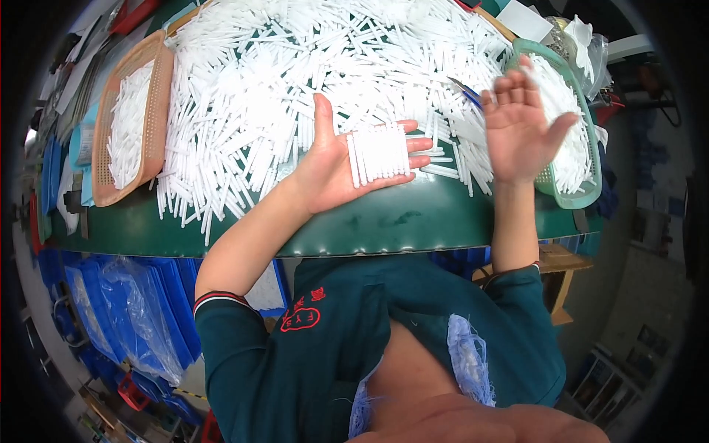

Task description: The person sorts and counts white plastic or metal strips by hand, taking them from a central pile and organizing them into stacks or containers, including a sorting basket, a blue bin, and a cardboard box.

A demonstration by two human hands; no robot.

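Note:
My left hand (323,164) is palm up with its fingers stretched out and thumb apart, over the near part of the green table. It holds a neat row of slim white sticks (380,155), lying side by side across the fingers. To the right, my right hand (509,140) is raised with its palm showing and fingers apart; nothing is in it, and it is slightly blurred. Behind both hands spreads a large loose heap of the same white sticks (295,66). A blue-handled tool with a dark tip (468,94) lies on the heap beside my right fingers.
An orange-pink perforated basket (161,96) of white sticks stands at the left. A green basket (587,199), also filled with white pieces, is at the right, partly behind my right hand. The table's front edge (384,253) runs close to my body. Blue bins (159,303) stand below left.

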